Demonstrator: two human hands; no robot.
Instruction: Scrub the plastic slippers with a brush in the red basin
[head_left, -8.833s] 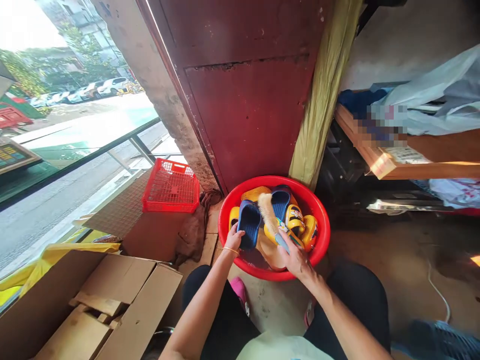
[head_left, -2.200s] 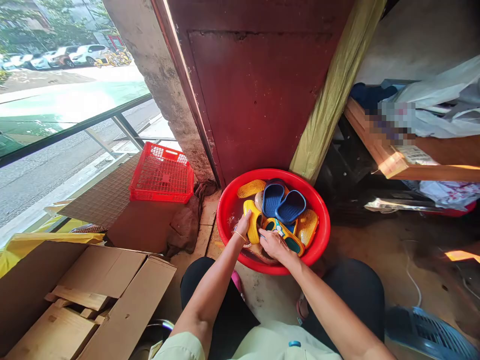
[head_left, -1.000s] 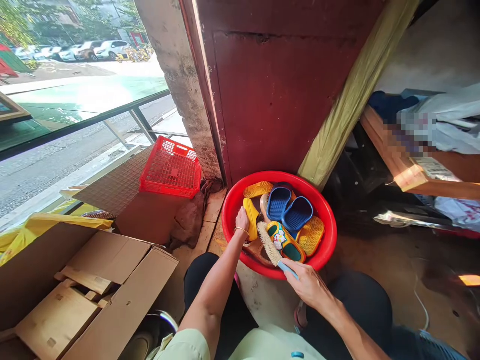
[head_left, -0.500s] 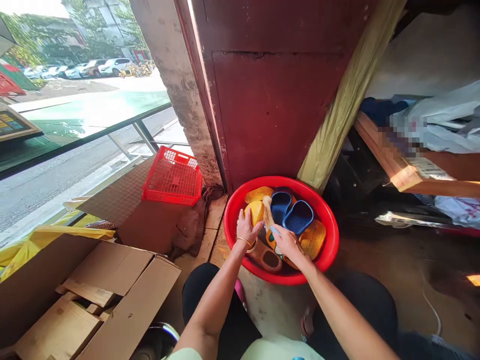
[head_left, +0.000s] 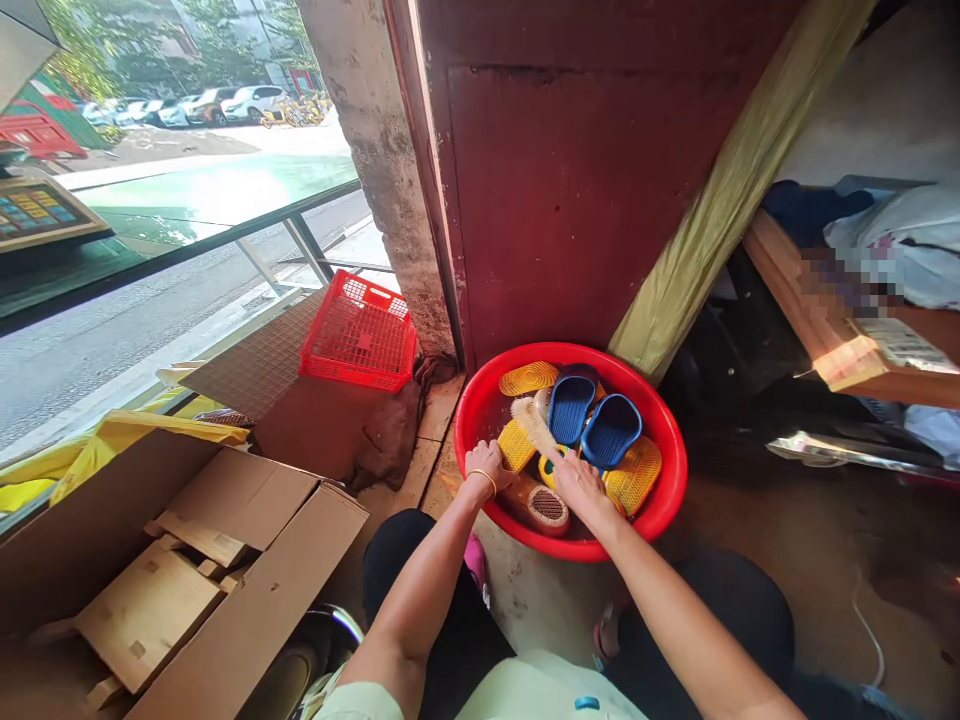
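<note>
A red basin (head_left: 679, 455) on the floor holds several slippers. At its left side my left hand (head_left: 489, 464) grips a yellow slipper (head_left: 517, 445), whose textured sole faces up. My right hand (head_left: 581, 482) is closed on the handle of a brush (head_left: 534, 425) with pale bristles, its head just right of and above that slipper. Two blue slippers (head_left: 611, 430) lie beyond my right hand. A brown slipper (head_left: 547, 508) rests near the front rim, another yellow one (head_left: 635, 474) at the right, and a yellow sole (head_left: 528, 378) at the back left.
Left of the basin stand a red plastic crate (head_left: 360, 335) and an open cardboard box (head_left: 300, 570) with wooden pieces (head_left: 150, 610). A dark red door (head_left: 555, 220) rises behind the basin. At right is a wooden shelf (head_left: 847, 350) with bags.
The yellow slipper in my left hand has turned so its textured sole shows. The brush has moved slightly off it. The view has shifted a little.
</note>
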